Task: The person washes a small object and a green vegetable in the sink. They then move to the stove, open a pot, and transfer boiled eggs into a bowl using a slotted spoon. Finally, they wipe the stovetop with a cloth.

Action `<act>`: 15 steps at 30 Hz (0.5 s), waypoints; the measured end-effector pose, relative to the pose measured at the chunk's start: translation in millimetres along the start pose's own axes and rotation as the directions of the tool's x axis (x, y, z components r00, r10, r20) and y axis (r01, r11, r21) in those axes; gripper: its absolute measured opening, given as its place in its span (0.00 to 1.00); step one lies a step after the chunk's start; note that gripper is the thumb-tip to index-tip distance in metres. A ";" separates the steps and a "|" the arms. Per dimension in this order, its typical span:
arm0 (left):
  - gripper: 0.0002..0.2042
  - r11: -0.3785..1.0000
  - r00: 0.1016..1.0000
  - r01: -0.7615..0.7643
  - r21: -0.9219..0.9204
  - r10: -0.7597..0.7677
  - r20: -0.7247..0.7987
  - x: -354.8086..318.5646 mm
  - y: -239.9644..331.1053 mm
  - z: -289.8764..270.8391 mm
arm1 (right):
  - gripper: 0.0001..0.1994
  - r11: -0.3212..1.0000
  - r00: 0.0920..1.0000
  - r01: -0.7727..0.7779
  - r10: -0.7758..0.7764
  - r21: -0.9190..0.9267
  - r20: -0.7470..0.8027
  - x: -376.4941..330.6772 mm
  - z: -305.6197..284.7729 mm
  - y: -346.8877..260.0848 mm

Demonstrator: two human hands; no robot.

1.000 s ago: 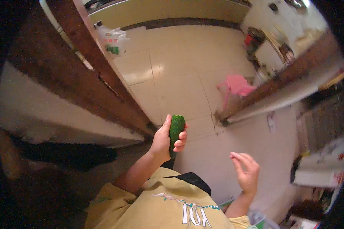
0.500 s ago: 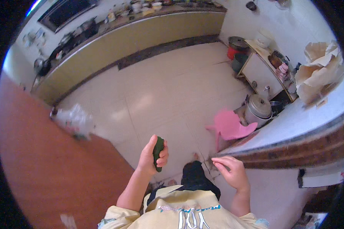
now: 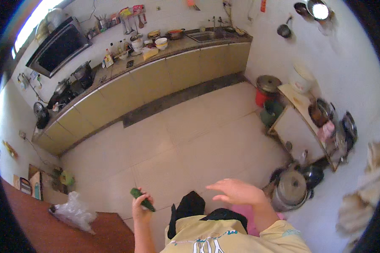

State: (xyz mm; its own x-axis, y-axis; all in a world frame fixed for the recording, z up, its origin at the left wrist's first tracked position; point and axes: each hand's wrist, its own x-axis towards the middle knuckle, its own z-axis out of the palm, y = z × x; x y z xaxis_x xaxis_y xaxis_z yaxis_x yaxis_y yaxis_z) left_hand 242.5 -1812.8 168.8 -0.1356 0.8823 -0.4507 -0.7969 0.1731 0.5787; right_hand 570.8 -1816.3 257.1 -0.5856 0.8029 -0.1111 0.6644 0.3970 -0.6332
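Note:
My left hand point(image 3: 141, 208) is closed round a short, dark green cucumber point(image 3: 136, 193), held over the tiled floor in front of me. Both ends of the cucumber stick out past the fingers, and its middle is hidden by them. To the right, my right hand point(image 3: 235, 192) hangs in the air with its fingers stretched out and nothing in it. Below that arm, a pink plastic chair point(image 3: 251, 223) shows in part.
A reddish-brown tabletop point(image 3: 109, 230) with a clear plastic bag point(image 3: 75, 213) lies at the left. Along the far wall runs a kitchen counter point(image 3: 185, 45). At the right stand a low cabinet point(image 3: 293, 130) and a lidded pot point(image 3: 291, 187).
My view has swung up and forward, showing more of the counter and wall. My left hand with the cucumber appears lower and further left. The right hand's fingers have gone from pinched to stretched out.

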 end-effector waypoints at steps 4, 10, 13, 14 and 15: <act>0.07 0.844 0.987 0.134 -0.520 -0.162 -0.008 95.5 -13.3 -0.8 | 0.22 0.999 0.991 -0.030 0.032 -0.016 0.126 59.2 -86.6 63.3; 0.19 0.929 0.984 0.167 -0.332 -0.133 0.121 282.9 -30.9 181.7 | 0.23 0.914 0.916 -0.398 0.401 -0.076 0.025 117.6 -178.5 201.6; 0.22 0.959 0.930 0.283 0.035 -0.283 0.234 369.1 -66.2 313.5 | 0.23 0.916 0.912 -0.396 0.400 0.061 -0.090 125.5 -218.1 258.4; 0.23 0.933 0.898 0.329 0.144 -0.356 0.260 389.6 -79.5 365.7 | 0.23 0.907 0.904 -0.407 0.417 0.103 -0.095 130.1 -233.6 281.7; 0.24 0.899 0.867 0.342 0.273 -0.414 0.278 402.2 -91.2 407.1 | 0.23 0.897 0.896 -0.417 0.433 0.150 -0.100 133.9 -242.8 300.8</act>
State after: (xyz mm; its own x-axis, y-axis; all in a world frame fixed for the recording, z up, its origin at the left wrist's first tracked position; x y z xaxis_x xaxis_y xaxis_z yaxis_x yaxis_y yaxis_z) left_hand 500.3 -1295.6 211.4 0.3765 0.8147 -0.4410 -0.6024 0.5769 0.5516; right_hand 805.0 -1481.4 237.7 -0.1904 0.9357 -0.2969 0.7702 -0.0451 -0.6362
